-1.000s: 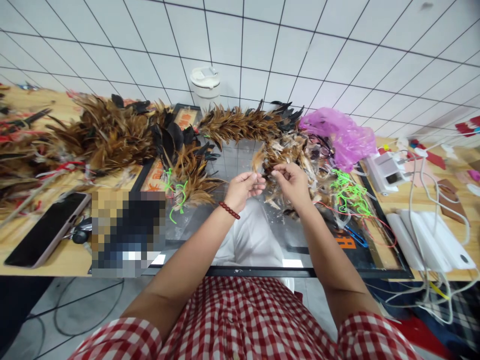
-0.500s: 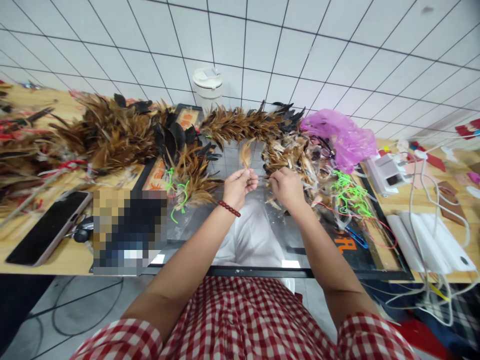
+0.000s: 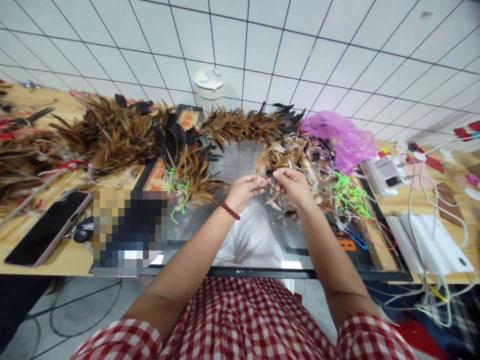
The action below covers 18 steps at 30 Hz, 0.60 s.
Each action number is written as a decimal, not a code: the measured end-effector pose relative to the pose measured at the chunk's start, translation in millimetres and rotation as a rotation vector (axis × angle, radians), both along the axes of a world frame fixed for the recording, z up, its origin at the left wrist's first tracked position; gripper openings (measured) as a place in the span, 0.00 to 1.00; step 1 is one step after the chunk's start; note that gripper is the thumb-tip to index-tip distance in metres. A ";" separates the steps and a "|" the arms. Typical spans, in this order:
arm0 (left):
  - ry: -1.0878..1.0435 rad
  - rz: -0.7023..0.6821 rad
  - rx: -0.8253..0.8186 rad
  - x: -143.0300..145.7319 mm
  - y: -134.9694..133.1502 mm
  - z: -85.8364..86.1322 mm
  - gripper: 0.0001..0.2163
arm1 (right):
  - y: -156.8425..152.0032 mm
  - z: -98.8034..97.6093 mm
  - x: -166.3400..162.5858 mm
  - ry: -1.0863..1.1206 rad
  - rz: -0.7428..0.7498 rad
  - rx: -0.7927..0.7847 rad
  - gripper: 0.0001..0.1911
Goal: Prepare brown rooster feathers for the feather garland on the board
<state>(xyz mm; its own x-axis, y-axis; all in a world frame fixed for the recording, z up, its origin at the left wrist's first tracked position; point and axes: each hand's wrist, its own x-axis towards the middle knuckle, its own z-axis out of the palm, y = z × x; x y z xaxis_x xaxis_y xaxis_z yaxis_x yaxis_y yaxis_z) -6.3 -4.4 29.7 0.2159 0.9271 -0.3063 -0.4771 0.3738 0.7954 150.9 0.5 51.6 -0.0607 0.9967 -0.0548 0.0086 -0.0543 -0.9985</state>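
Observation:
A light brown feather [image 3: 261, 163] stands up from the pinched fingertips of my left hand [image 3: 243, 193], which wears a dark red bead bracelet [image 3: 229, 210]. Just to its right, my right hand [image 3: 294, 187] is closed in a pinch, its fingertips almost meeting the left ones. Something small and dark shows there, too small to make out. Behind the right hand lies a loose heap of brown and whitish feathers [image 3: 288, 154]. A feather bunch with green string [image 3: 197, 175] rests on the glass to the left.
A long brown feather garland [image 3: 243, 124] lies at the back, near a white lidded cup [image 3: 209, 87]. A purple plastic bag [image 3: 341, 137], green strings [image 3: 350, 192] and a blue cutter [image 3: 356, 237] are to the right. White chargers with cables [image 3: 427, 240] sit farther right; a phone [image 3: 48, 227] lies left.
My left hand has moved right with the feather, up to my right hand. The right hand has shifted slightly, turning its pinched fingertips toward the left hand.

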 end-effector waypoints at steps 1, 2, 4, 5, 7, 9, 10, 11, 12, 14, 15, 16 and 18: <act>0.010 -0.028 0.008 0.4 -0.8 0.2 0.08 | 0.2 -1.1 -0.9 -0.017 -0.019 0.025 0.18; 0.027 -0.050 0.017 1.0 -1.3 0.2 0.08 | 0.7 -2.5 -1.4 -0.035 -0.035 0.046 0.17; 0.059 -0.049 0.024 2.1 -1.6 -0.3 0.07 | 2.6 -6.8 -1.1 -0.065 -0.054 0.071 0.17; 0.065 -0.021 0.022 2.4 -1.2 -0.8 0.07 | 4.1 -9.6 0.0 -0.082 -0.063 0.079 0.16; 0.047 0.072 0.019 2.3 0.6 -1.5 0.07 | 7.4 -16.2 3.9 -0.149 -0.101 0.108 0.14; 0.010 0.154 0.013 0.8 3.0 -1.7 0.06 | 10.0 -21.9 9.1 -0.293 -0.148 0.178 0.12; -0.006 0.174 0.009 -0.3 4.1 -1.5 0.06 | 10.6 -23.5 11.5 -0.395 -0.159 0.231 0.12; -0.020 0.180 0.003 -1.4 4.9 -1.2 0.06 | 10.5 -24.1 13.1 -0.504 -0.161 0.291 0.13; -0.030 0.181 -0.003 -2.5 5.5 -0.9 0.05 | 9.7 -23.7 13.9 -0.604 -0.147 0.352 0.14; -0.041 0.173 -0.010 -3.9 5.7 -0.3 0.05 | 6.0 -20.3 12.0 -0.730 -0.100 0.455 0.15; -0.043 0.166 -0.009 -4.1 5.4 -0.3 0.05 | 3.4 -17.8 9.7 -0.758 -0.080 0.493 0.15; -0.043 0.160 -0.005 -3.9 5.0 -0.4 0.04 | 0.5 -15.2 6.7 -0.778 -0.066 0.525 0.15; -0.034 0.141 0.013 -2.5 3.9 -1.1 0.04 | -5.3 -10.8 0.2 -0.856 -0.053 0.596 0.17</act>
<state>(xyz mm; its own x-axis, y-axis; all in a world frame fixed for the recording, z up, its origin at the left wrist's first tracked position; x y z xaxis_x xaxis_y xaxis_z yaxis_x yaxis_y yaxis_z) -8.8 -0.5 28.6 0.0936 0.9530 -0.2883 -0.5509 0.2908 0.7823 151.1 -4.7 40.8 -0.1885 0.8768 0.4425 0.7378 0.4238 -0.5254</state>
